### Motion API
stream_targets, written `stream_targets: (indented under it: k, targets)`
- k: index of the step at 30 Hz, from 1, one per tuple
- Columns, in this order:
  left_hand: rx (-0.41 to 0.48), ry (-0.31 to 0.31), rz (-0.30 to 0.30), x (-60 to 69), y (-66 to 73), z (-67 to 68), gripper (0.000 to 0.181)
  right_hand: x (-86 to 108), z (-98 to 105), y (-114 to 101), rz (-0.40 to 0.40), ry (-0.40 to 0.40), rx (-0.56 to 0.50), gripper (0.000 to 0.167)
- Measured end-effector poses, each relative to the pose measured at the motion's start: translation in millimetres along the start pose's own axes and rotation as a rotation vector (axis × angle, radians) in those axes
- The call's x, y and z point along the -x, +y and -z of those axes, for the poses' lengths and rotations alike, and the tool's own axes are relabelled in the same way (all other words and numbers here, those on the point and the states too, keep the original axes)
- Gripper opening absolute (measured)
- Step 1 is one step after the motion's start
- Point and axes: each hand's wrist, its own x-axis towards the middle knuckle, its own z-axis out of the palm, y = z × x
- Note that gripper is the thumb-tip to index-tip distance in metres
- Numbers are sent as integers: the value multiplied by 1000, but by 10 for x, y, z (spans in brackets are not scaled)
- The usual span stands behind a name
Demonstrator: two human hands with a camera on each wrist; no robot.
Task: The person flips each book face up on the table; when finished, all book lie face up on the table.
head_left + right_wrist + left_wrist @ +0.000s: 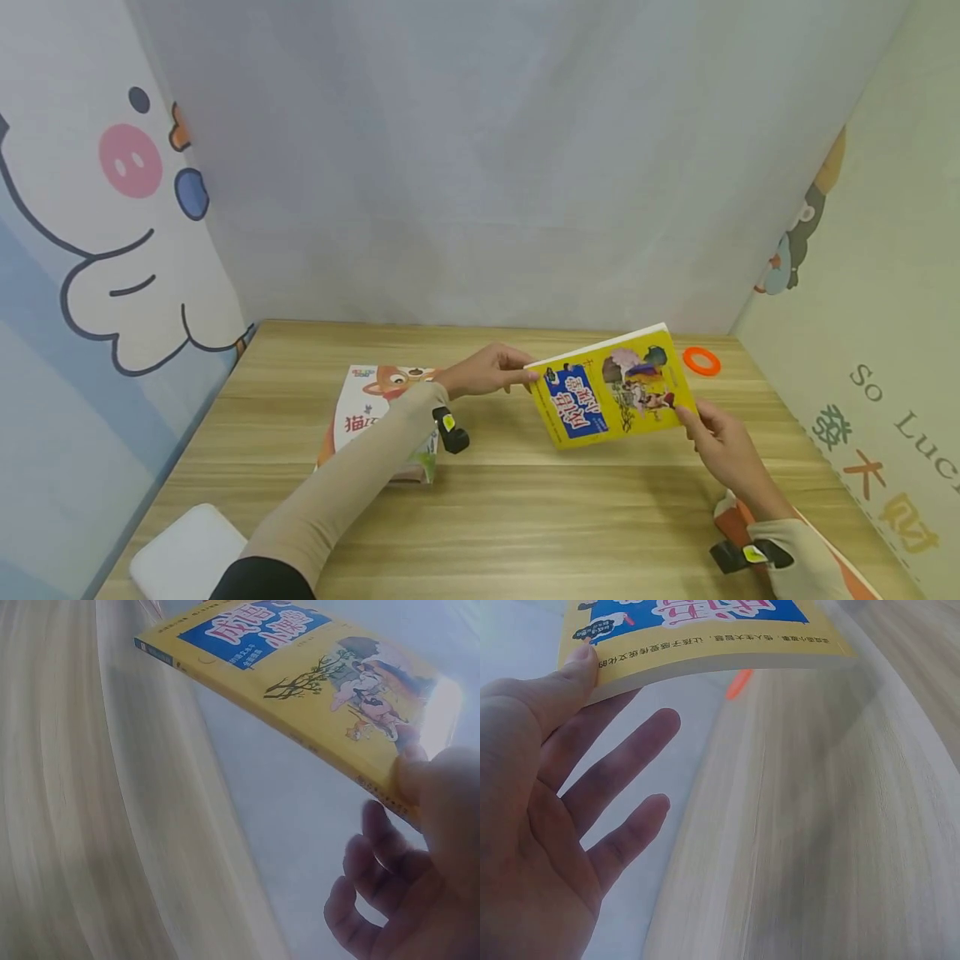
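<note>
A yellow paperback book (618,400) with a blue title panel and illustrated figures is held above the wooden table, tilted, its cover toward me. My left hand (486,372) pinches its left end; in the left wrist view the thumb lies on the cover (697,664) while two fingers stay spread away from it. At the lower right corner, my right hand (726,446) pinches the book between thumb and fingers. The right wrist view shows the spine edge (300,746), with the other fingers of that hand (442,877) loosely bent below.
A white picture book with a cartoon animal (360,408) lies at left, partly behind my left forearm. An orange ring (702,362) rests at the back right. Near the front left sits a white rounded object (187,550). An orange-and-white item (731,521) is partly hidden under my right wrist.
</note>
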Motion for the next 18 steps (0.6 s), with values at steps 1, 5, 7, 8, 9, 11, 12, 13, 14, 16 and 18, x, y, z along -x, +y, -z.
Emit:
stream_targets:
  k: [1, 5, 7, 8, 9, 11, 12, 13, 14, 16, 18]
  targets:
    - [-1, 1, -1, -1, -1, -1, 28, -1, 0, -1, -5, -2, -2, 27]
    - [-1, 6, -4, -3, -13, -5, 35, -9, -6, 0, -25, -13, -31, 26]
    - [-7, 11, -5, 0, -21, -8, 40, -15, -11, 9, -29, -20, -44, 24]
    - [-8, 14, -5, 1, -27, -10, 42, -17, -14, 16, -31, -22, -46, 23]
    - [-6, 16, -4, 3, -31, -13, 45, -19, -17, 23, -32, -23, -49, 22]
    - [-4, 22, 3, 5, -39, -20, 51, -21, -23, 35, -28, -22, -48, 22]
    - [5, 23, 2, 9, -36, -25, 53, -23, -27, 43, -26, -19, -47, 26]
    - [19, 24, 1, 10, -39, -31, 55, -24, -31, 50, -27, -13, -46, 33]
    - [36, 25, -5, 8, -41, -37, 57, -24, -35, 52, -28, -7, -43, 41]
    - [69, 26, -18, 6, -40, -49, 57, -23, -41, 53, -27, 9, -42, 57]
    - [87, 22, -39, 2, -46, -58, 51, -22, -46, 50, -25, 27, -42, 68]
